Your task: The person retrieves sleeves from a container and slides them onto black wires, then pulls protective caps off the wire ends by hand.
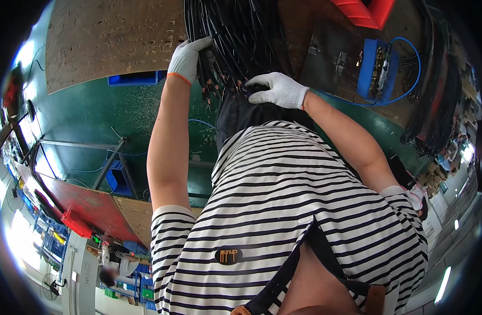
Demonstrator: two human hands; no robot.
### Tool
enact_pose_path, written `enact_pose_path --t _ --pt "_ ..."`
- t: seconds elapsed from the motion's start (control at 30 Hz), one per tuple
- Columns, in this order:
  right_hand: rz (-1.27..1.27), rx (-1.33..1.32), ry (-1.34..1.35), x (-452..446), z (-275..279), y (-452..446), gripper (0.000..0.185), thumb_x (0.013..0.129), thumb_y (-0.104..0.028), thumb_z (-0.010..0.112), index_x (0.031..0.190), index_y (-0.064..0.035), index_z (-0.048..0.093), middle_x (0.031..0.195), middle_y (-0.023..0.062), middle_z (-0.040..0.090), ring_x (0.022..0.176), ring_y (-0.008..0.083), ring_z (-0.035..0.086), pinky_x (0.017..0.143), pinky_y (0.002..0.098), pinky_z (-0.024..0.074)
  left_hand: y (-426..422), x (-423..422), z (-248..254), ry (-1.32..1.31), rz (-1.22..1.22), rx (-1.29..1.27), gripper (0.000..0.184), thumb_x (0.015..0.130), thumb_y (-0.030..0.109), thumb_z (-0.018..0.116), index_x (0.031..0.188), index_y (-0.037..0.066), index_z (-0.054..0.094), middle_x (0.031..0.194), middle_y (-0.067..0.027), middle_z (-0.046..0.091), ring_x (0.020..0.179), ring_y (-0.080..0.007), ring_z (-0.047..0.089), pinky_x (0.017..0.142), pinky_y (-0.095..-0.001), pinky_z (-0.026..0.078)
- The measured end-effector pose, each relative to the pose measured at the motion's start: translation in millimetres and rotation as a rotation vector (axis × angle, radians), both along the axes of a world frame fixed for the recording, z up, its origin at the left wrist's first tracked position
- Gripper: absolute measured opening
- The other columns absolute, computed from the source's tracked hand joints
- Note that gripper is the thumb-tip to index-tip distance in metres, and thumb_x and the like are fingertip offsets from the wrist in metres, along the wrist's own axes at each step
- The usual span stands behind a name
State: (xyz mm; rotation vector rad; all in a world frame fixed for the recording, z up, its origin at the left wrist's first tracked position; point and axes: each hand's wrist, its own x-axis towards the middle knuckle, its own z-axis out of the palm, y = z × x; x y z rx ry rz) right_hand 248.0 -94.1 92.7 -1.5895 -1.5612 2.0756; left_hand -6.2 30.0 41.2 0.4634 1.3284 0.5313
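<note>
Black cables (235, 34) are touched at left by the left hand (186, 59), grip unclear; the right hand (284, 90) is spread at near ends.

Orange txt (229, 256) on blk oval patch (218, 256) of striped shirt (283, 178), not reliably legible

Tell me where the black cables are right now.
In the head view, the black cables lie at top centre, their ends between the left hand and right hand.
</note>
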Motion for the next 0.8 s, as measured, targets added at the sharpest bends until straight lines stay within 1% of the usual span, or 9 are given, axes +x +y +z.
enact_pose_path --t 0.13,0.23,0.33,0.43,0.53,0.63,0.7,0.77,0.8 --pt "0.012 -0.039 0.009 -3.7 1.3 2.4 0.061 0.091 -0.031 0.082 0.139 0.0030 0.067 0.130 0.0179 0.074 0.120 0.0239 0.068 0.110 0.0343 0.0470 -0.5 1.3 -1.7 -0.014 0.003 0.011 0.022 0.093 0.017 0.077 0.103 -0.002 0.073 0.082 -0.0094 0.071 0.069 -0.0191 0.068 0.066 -0.0330 0.059" --pt "0.083 -0.015 -0.058 -9.4 12.0 9.0 0.065 0.090 -0.033 0.083 0.139 0.0050 0.066 0.129 0.0188 0.074 0.119 0.0227 0.068 0.109 0.0336 0.0476 -0.1 3.6 6.4 0.011 0.003 0.014 0.022 0.093 0.017 0.077 0.103 -0.002 0.073 0.082 -0.0098 0.071 0.069 -0.0193 0.068 0.066 -0.0333 0.059" --pt "0.111 0.038 -0.094 -13.6 6.6 6.5 0.068 0.087 -0.042 0.080 0.137 0.0035 0.067 0.128 0.0243 0.073 0.118 0.0328 0.071 0.107 0.0368 0.0498 -0.1 3.7 9.4 0.015 0.000 0.021 0.021 0.093 0.016 0.078 0.102 -0.003 0.073 0.082 -0.0101 0.072 0.069 -0.0195 0.069 0.066 -0.0331 0.059" --pt "0.055 0.031 -0.027 -17.4 5.5 6.7 0.062 0.090 -0.037 0.079 0.135 0.0038 0.069 0.122 0.0219 0.076 0.112 0.0282 0.073 0.103 0.0356 0.0515 -2.3 3.9 9.6 0.024 -0.003 -0.002 0.021 0.092 0.015 0.078 0.102 -0.002 0.073 0.083 -0.0101 0.072 0.068 -0.0198 0.069 0.065 -0.0328 0.059" --pt "-0.311 -0.134 0.169 -31.4 -14.1 4.8 0.052 0.094 -0.031 0.077 0.132 0.0043 0.070 0.114 0.0172 0.078 0.106 0.0209 0.072 0.098 0.0333 0.0529 5.0 3.2 -0.8 0.007 0.004 -0.084 0.020 0.091 0.015 0.079 0.101 -0.001 0.073 0.084 -0.0099 0.072 0.068 -0.0200 0.069 0.062 -0.0329 0.059" --pt "-0.337 -0.080 0.063 -50.8 -27.9 19.1 0.043 0.097 -0.026 0.074 0.127 0.0048 0.073 0.107 0.0122 0.079 0.100 0.0152 0.071 0.094 0.0316 0.0537 8.5 6.3 -8.6 0.014 -0.010 -0.147 0.020 0.091 0.015 0.079 0.104 -0.001 0.073 0.085 -0.0098 0.073 0.069 -0.0204 0.070 0.059 -0.0344 0.059" --pt "-0.451 0.043 0.036 -69.0 -39.6 30.1 0.047 0.094 -0.032 0.076 0.124 0.0049 0.074 0.107 0.0156 0.079 0.101 0.0199 0.074 0.094 0.0330 0.0543 7.8 8.4 -2.8 0.054 -0.036 -0.154 0.023 0.091 0.015 0.079 0.107 -0.001 0.073 0.087 -0.0098 0.073 0.069 -0.0209 0.071 0.058 -0.0355 0.059" --pt "-0.546 0.101 -0.015 -82.7 -53.0 48.8 0.051 0.092 -0.035 0.078 0.123 0.0044 0.075 0.107 0.0182 0.080 0.102 0.0232 0.075 0.094 0.0342 0.0547 7.9 7.3 8.5 0.095 -0.065 -0.091 0.030 0.095 0.022 0.077 0.111 -0.003 0.071 0.090 -0.0095 0.073 0.069 -0.0197 0.070 0.059 -0.0353 0.059" --pt "-0.531 0.141 -0.095 -86.1 -51.4 63.1 0.055 0.087 -0.040 0.079 0.122 0.0026 0.076 0.111 0.0222 0.078 0.106 0.0302 0.076 0.097 0.0370 0.0548 8.6 4.4 10.7 0.132 -0.091 -0.050 0.033 0.096 0.025 0.076 0.112 -0.003 0.070 0.091 -0.0096 0.073 0.069 -0.0192 0.069 0.059 -0.0351 0.058"
